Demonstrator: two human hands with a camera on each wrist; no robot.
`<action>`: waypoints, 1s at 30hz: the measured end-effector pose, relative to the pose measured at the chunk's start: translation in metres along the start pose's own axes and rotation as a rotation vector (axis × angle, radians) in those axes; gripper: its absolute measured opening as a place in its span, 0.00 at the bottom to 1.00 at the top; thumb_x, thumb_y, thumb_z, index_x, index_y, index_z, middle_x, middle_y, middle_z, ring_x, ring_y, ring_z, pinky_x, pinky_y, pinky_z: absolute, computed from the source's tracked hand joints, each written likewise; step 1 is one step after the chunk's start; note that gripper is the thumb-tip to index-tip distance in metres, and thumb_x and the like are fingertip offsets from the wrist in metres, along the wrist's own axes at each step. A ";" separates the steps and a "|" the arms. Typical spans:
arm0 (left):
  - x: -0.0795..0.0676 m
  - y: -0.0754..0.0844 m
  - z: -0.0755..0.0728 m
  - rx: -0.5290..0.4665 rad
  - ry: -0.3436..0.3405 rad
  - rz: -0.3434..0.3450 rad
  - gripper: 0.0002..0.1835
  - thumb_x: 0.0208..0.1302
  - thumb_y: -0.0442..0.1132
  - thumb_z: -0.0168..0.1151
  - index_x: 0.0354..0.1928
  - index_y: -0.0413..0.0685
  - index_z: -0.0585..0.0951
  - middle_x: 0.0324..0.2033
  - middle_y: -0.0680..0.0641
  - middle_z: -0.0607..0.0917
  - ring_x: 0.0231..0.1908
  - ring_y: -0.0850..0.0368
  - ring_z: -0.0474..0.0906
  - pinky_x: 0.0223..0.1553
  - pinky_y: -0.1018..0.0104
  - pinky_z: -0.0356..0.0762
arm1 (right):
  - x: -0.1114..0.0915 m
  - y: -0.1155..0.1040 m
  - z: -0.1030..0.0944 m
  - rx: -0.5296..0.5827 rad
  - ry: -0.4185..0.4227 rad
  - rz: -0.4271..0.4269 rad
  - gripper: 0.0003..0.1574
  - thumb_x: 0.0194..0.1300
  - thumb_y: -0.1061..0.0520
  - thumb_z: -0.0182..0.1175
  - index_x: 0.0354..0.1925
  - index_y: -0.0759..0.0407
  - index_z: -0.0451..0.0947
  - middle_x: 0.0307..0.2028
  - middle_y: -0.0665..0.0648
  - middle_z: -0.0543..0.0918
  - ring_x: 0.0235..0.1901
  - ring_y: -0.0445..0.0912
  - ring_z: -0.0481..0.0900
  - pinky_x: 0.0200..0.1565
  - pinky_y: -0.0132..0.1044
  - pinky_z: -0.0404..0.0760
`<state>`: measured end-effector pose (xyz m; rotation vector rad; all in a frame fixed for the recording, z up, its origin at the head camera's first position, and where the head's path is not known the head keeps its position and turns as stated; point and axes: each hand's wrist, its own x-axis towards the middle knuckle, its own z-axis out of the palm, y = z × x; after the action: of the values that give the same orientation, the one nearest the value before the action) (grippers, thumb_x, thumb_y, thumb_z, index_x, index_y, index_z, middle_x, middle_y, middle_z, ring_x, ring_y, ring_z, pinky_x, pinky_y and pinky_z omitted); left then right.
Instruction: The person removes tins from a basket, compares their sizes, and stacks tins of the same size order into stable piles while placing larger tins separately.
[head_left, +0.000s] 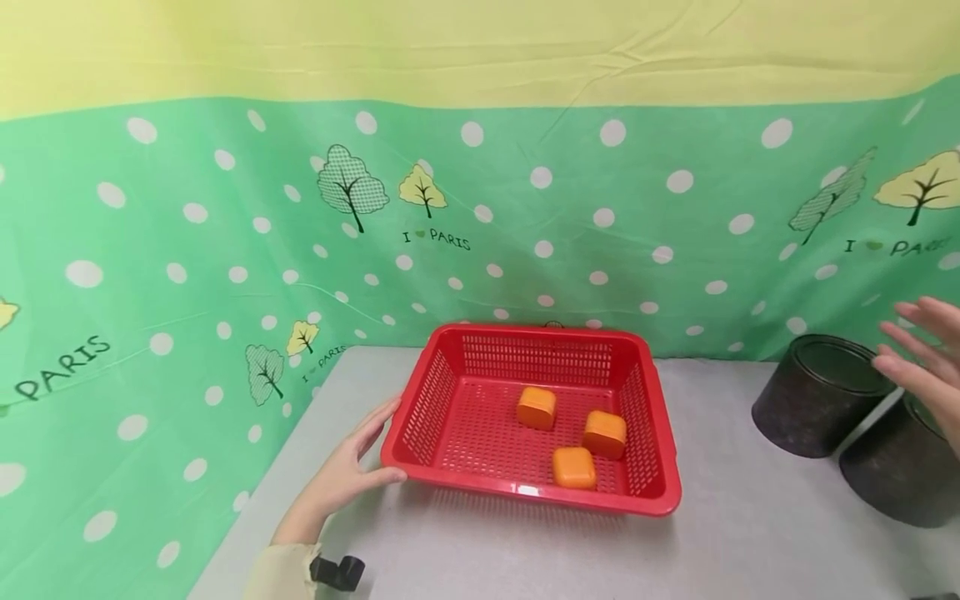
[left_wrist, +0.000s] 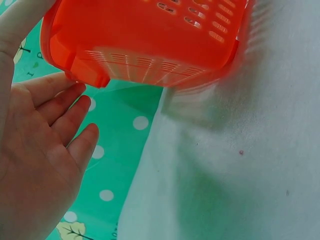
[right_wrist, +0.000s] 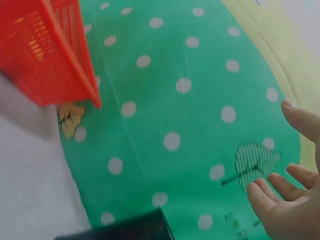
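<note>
A red plastic basket [head_left: 525, 493] with slotted walls stands on the table. Inside it, toward the right, are three orange rounded blocks [head_left: 537, 407]. My left hand [head_left: 343, 477] is at the basket's left side, thumb at the front corner and fingers along the side rim. In the left wrist view its fingers [left_wrist: 67, 112] are extended, the tips right at the rim. At the right edge of the head view, my right hand [head_left: 930, 358] is raised above two dark round containers [head_left: 813, 400], fingers spread, holding nothing. Part of it is cut off by the frame.
A green and yellow cloth [head_left: 570, 192] with dots and trees hangs behind the table and along its left side. The grey-white table [head_left: 720, 533] extends in front of the basket and between it and the dark containers.
</note>
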<state>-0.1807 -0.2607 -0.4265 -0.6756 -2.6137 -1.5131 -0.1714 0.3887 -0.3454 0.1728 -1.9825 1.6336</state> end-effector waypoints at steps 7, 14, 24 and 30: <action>0.000 0.000 -0.003 0.019 0.003 -0.006 0.52 0.51 0.36 0.77 0.77 0.49 0.59 0.77 0.41 0.58 0.70 0.84 0.50 0.66 0.87 0.53 | 0.008 -0.043 0.059 0.274 -0.106 -0.039 0.44 0.65 0.79 0.54 0.74 0.56 0.60 0.65 0.46 0.72 0.60 0.33 0.74 0.52 0.12 0.75; 0.001 -0.002 -0.004 0.001 0.007 -0.002 0.52 0.51 0.35 0.76 0.77 0.47 0.58 0.77 0.41 0.57 0.71 0.83 0.50 0.67 0.87 0.54 | 0.031 -0.063 0.109 0.313 -0.237 0.021 0.43 0.65 0.75 0.58 0.73 0.54 0.61 0.67 0.49 0.71 0.60 0.34 0.76 0.51 0.16 0.79; 0.000 -0.003 -0.002 0.017 0.011 -0.002 0.53 0.51 0.36 0.77 0.77 0.48 0.58 0.77 0.40 0.57 0.71 0.82 0.50 0.67 0.86 0.54 | 0.053 -0.070 0.199 0.337 -0.424 -0.038 0.37 0.68 0.68 0.60 0.72 0.58 0.64 0.69 0.56 0.70 0.62 0.37 0.75 0.55 0.22 0.81; 0.000 -0.002 0.001 0.014 0.003 0.001 0.52 0.51 0.37 0.77 0.77 0.51 0.58 0.78 0.43 0.58 0.72 0.80 0.51 0.67 0.84 0.55 | 0.058 -0.046 0.249 0.376 -0.582 -0.075 0.35 0.70 0.66 0.58 0.72 0.60 0.63 0.71 0.59 0.69 0.65 0.41 0.74 0.62 0.29 0.79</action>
<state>-0.1811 -0.2612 -0.4288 -0.6727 -2.6184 -1.4925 -0.2838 0.1580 -0.3023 0.9458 -1.9947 2.0555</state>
